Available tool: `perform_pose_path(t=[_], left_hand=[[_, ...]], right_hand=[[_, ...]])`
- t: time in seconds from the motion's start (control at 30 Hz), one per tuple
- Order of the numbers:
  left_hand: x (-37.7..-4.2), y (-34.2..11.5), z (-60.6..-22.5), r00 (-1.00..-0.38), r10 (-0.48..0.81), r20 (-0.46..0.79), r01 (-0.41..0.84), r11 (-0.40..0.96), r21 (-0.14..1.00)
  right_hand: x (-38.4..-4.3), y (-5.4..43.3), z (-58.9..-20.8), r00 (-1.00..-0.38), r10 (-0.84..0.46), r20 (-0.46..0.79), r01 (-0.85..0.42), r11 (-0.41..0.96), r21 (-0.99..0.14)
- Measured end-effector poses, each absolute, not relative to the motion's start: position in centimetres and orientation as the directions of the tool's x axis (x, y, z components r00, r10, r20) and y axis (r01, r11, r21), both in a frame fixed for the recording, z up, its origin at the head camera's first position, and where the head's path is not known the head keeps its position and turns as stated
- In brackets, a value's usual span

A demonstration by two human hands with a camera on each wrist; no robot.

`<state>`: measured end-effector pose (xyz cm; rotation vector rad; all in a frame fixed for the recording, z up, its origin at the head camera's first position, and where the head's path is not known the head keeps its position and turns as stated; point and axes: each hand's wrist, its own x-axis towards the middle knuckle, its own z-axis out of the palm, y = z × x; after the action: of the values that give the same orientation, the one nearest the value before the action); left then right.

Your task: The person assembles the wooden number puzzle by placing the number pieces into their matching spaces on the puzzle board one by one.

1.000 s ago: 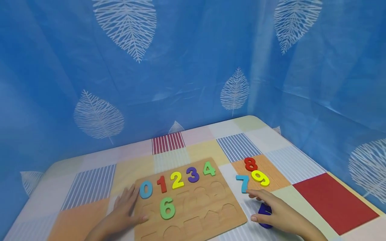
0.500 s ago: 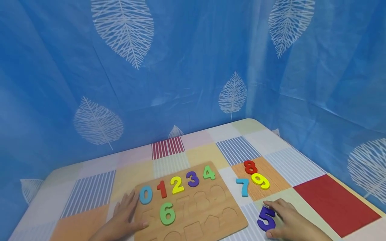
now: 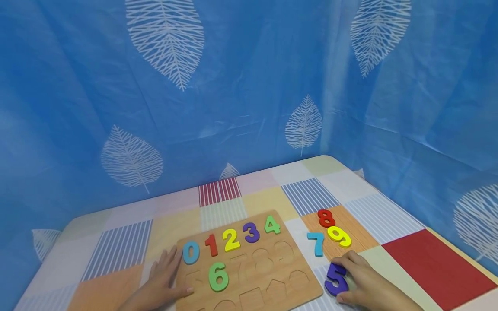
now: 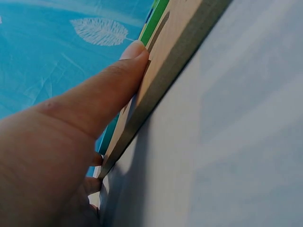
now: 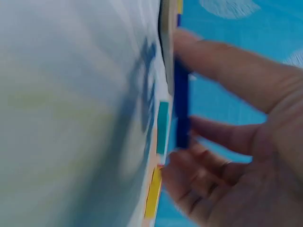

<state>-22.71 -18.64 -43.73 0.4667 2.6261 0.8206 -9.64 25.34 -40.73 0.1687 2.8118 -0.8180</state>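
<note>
My left hand (image 3: 161, 280) rests at the left edge of a wooden number puzzle board (image 3: 272, 276). In the left wrist view its thumb (image 4: 135, 52) lies on the board's top face, with other fingers at the edge. My right hand (image 3: 362, 280) pinches a purple number 5 (image 3: 342, 282) between thumb and fingers, right of the board. The right wrist view shows this purple piece (image 5: 182, 94) held above the tablecloth. On the board lie a blue 0 (image 3: 186, 252), red 1 (image 3: 212, 246), yellow 2 (image 3: 232, 246), purple 3 (image 3: 254, 235), green 4 (image 3: 272, 229) and green 6 (image 3: 212, 278).
Loose on the patchwork tablecloth (image 3: 171, 222), beyond my right hand, lie a blue 7 (image 3: 319, 245), a red 8 (image 3: 327, 219) and a yellow 9 (image 3: 345, 241). Blue leaf-patterned curtains (image 3: 241, 86) stand behind the table and at its right.
My right hand first drew back to the right beside the purple 5, then moved slightly left with the piece pinched in it. The left hand has stayed at the board's edge.
</note>
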Motion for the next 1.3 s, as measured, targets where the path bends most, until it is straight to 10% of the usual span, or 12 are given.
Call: perform_pose_path(t=[0.33,1.3], left_hand=[[-22.2,-19.1,-43.1,-0.886,0.416,-0.207,0.221,0.769,0.601],[-24.0,-20.9,-42.7,-0.826,0.547,-0.138,0.381,0.720,0.580]], right_hand=[[-13.9,20.2,-38.2,-0.931,-0.365,0.025,-0.307,0.745,-0.592],[-23.3,2.4,-38.3,-0.739,-0.674,-0.013,-0.537,0.601,-0.592]])
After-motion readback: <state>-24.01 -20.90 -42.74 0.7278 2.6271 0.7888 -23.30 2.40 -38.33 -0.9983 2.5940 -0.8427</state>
